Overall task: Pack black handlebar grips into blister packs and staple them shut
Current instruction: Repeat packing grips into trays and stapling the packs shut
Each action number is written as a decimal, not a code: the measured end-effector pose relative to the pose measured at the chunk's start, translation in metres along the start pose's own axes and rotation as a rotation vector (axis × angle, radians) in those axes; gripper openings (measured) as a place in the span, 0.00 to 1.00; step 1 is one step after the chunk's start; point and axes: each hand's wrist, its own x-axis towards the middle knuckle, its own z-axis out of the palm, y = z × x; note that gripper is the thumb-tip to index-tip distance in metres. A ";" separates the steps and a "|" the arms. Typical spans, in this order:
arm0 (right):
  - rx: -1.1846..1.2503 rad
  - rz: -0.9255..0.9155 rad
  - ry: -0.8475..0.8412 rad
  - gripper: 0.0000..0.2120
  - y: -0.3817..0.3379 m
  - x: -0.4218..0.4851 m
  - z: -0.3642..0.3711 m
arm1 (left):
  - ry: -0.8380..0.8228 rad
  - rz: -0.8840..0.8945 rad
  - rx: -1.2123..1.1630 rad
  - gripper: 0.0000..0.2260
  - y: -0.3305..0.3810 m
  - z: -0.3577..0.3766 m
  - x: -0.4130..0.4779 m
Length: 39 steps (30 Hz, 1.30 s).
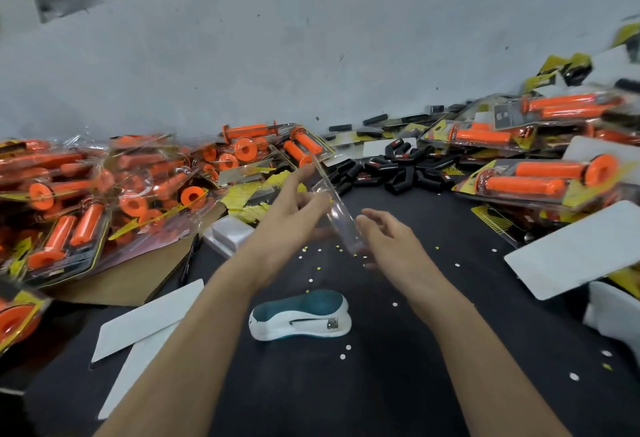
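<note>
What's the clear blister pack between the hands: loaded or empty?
Empty. The clear blister pack, held between left hand and right hand, shows only dark table through it; black grips lie piled behind.

Shiny plastic, matt dark top
Stapler [299, 315]: smooth glossy plastic with a small metal plate. Beyond it, a clear glossy blister pack [337, 218]. Left of it, matt paper cards [149, 318]. Beneath it, the matt table [398, 384].
</note>
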 end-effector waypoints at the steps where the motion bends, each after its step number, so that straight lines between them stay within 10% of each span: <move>1: 0.050 0.009 -0.014 0.16 0.000 -0.001 -0.005 | -0.027 -0.013 -0.128 0.22 -0.002 0.011 -0.005; 11: -0.673 -0.157 0.137 0.15 0.000 -0.021 -0.087 | 0.336 -0.076 -0.018 0.14 -0.019 0.040 -0.005; 18: -0.851 -0.104 -0.051 0.16 0.007 -0.028 -0.096 | -0.006 -0.013 0.658 0.07 -0.046 0.045 -0.004; 39: -0.668 -0.114 0.099 0.17 0.003 0.008 -0.105 | -0.243 -0.049 1.116 0.14 -0.040 0.104 0.134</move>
